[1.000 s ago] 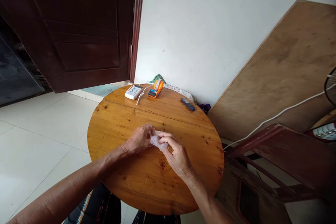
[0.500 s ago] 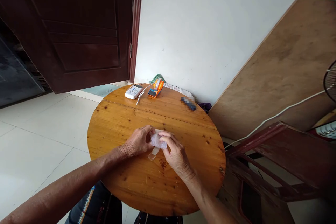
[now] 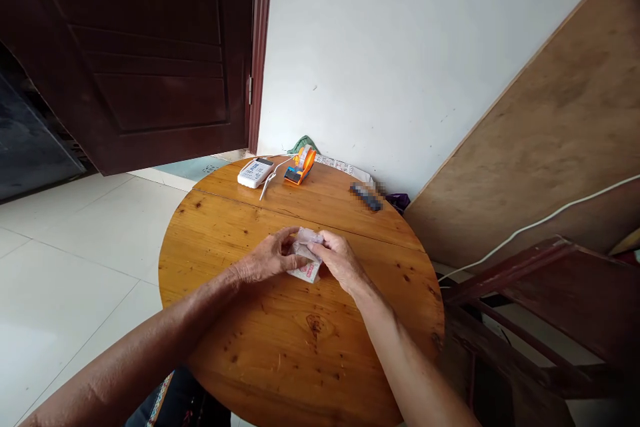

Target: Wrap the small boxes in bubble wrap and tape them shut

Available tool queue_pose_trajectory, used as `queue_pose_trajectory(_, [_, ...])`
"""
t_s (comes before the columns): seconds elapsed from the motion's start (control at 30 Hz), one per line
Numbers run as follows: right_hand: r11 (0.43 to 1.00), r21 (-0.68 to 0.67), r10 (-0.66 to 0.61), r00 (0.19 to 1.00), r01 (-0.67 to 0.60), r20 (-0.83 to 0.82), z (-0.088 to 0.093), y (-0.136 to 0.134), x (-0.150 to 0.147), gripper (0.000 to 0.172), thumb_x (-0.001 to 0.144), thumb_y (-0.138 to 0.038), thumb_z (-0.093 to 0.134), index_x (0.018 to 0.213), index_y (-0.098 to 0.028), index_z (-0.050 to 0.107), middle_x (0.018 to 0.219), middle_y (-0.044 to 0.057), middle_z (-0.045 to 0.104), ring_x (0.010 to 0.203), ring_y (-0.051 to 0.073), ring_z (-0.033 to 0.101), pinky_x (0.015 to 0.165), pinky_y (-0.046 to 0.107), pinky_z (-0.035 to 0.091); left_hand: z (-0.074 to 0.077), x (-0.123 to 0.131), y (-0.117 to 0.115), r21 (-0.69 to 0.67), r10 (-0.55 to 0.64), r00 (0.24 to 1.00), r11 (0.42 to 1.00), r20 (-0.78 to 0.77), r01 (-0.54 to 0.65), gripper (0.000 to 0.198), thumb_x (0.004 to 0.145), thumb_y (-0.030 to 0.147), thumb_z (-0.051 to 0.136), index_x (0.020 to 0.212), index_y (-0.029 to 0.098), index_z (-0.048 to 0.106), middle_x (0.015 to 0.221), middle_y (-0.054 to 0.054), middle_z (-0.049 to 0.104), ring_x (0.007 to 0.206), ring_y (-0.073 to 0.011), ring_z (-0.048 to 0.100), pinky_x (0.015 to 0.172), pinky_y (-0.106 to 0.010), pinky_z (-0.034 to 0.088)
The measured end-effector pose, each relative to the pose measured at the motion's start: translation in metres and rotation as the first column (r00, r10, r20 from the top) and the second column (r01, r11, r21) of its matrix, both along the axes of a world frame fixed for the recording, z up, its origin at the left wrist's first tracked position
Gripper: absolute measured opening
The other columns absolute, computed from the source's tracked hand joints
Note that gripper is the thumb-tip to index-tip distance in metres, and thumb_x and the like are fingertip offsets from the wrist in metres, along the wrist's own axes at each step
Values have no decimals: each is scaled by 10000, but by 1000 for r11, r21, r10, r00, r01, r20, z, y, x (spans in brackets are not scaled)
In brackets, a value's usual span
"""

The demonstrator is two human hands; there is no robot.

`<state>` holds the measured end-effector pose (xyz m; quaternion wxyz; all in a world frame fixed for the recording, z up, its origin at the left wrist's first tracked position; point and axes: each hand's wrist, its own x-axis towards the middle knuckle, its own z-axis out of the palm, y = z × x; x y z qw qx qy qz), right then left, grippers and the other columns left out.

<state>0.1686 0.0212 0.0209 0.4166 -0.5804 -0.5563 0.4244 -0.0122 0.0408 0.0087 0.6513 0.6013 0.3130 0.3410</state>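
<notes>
Between my two hands is a small plastic-wrapped packet point(image 3: 307, 272), pale with red print on its lower face and crumpled clear film at its top. My left hand point(image 3: 271, 256) grips it from the left, thumb across the front and fingers behind. From the other side my right hand point(image 3: 341, 259) pinches the film near the top edge with thumb and fingers. The packet is held just over the round wooden table point(image 3: 270, 347), and the fingers cover part of it.
Toward the table's far edge lie a white device point(image 3: 255, 173) with a cord, an orange tape dispenser point(image 3: 301, 165) and a blurred dark object point(image 3: 366, 196). Behind stands a white wall point(image 3: 360, 67). A dark red wooden chair point(image 3: 545, 280) is at the right, a dark door point(image 3: 165, 67) at the left.
The packet has been turned, so its red-printed face shows. A clear strip that hung below it is no longer visible. My right hand has shifted its grip toward the top edge.
</notes>
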Motion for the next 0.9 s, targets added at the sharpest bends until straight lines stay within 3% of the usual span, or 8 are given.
queue_pose_trajectory(0.1, [999,30,-15,1000,15,-19,-3,-1,3,202,728,-392,636,710,-197,588,641,-33,585,582,125,498,534,232,386,-4,0,1,-79,41,996,996,75,-35,936,636,332,846,1422,156,369,1095,-92,626,941,-206,618,836,-351,487])
queue_pose_trajectory(0.2, [999,35,-8,998,10,-69,-3,-3,4,254,771,-455,625,788,-201,630,684,-22,617,596,135,522,547,241,413,-4,1,2,-92,42,993,995,114,-31,898,659,288,829,1413,168,357,1061,-68,608,905,-183,616,811,-336,487])
queue_pose_trajectory(0.33, [998,63,27,999,-24,-43,-1,-1,3,233,752,-400,659,864,-195,663,744,-8,663,640,145,560,582,245,445,-2,1,1,-90,-5,989,996,147,19,812,675,252,806,1367,189,387,1058,-47,591,913,-172,612,814,-329,485])
queue_pose_trajectory(0.47, [994,107,-17,1000,16,14,0,3,-1,246,755,-422,669,786,-178,661,678,-7,624,623,139,527,570,241,420,-1,1,0,-85,-39,992,995,118,49,815,677,241,789,1374,197,367,1030,-34,595,889,-160,603,797,-322,478])
queue_pose_trajectory(0.7, [985,138,-90,991,103,-101,0,3,-8,312,792,-448,638,631,-189,573,584,-40,480,569,111,410,532,224,350,0,4,-3,-106,-28,989,993,147,44,881,670,285,789,1415,201,327,1097,-60,598,940,-174,598,847,-342,474])
queue_pose_trajectory(0.9, [986,140,-71,985,93,-155,-3,2,-7,248,797,-415,646,702,-187,622,644,-37,524,610,117,440,582,226,370,-3,2,-1,-81,-36,992,996,117,45,859,726,296,750,1457,193,310,1074,-60,600,908,-168,581,784,-312,462])
